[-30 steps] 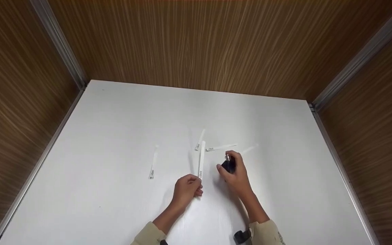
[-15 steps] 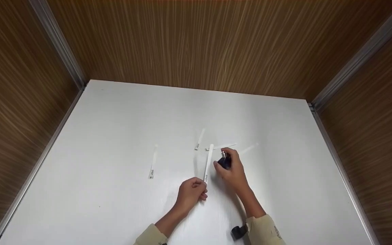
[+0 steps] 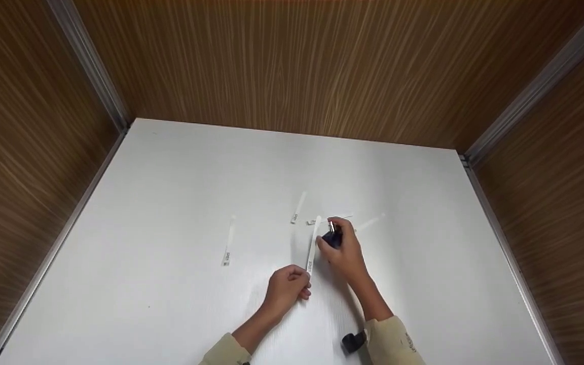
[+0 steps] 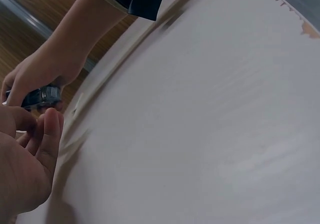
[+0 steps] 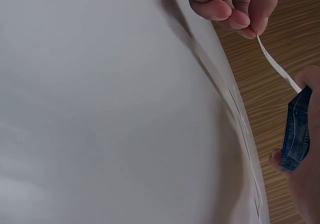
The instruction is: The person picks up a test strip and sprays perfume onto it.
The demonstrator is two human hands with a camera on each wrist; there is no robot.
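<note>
My left hand [image 3: 288, 286] pinches the lower end of a thin white paper strip [image 3: 313, 246] between thumb and fingertips [image 5: 235, 20], holding it up above the white desk [image 3: 170, 203]. My right hand [image 3: 345, 251] is curled round a small dark blue spray bottle [image 3: 332, 238], its silver nozzle just beside the strip's upper end. Four more strips lie flat on the desk: one well to the left [image 3: 228, 243], three near the bottle [image 3: 298, 208].
</note>
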